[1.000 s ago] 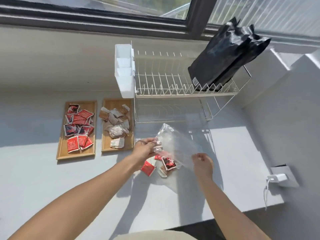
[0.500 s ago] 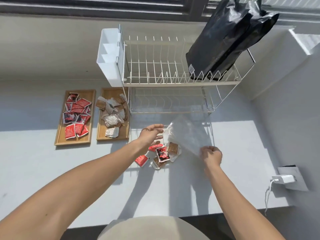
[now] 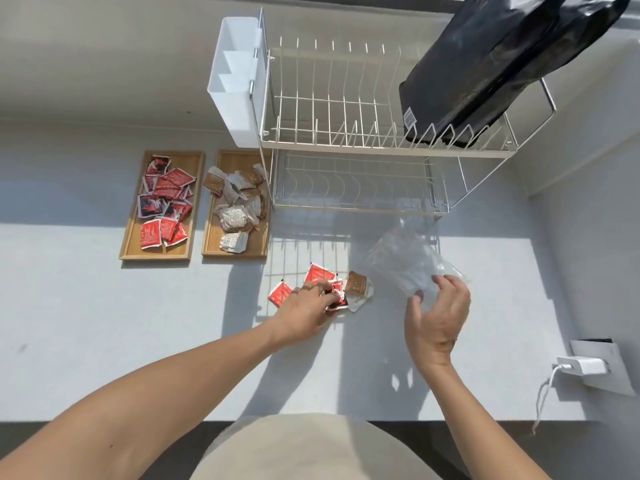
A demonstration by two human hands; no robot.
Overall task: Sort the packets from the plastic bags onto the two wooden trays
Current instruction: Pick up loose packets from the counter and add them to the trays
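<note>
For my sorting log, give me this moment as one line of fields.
stage: sorting loose packets | left hand: fingers on red packets on counter | right hand: by emptied clear bag | trays: red left, brown right

Hard sunlight from behind the dish rack point(image 3: 381, 126) — sharp shadows, slightly overexposed counter point(image 3: 104, 323) — wide-angle bending at edges.

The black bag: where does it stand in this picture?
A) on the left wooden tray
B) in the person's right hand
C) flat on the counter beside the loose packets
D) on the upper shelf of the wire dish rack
D: the black bag leans on the upper shelf of the wire dish rack, well above the counter.
</note>
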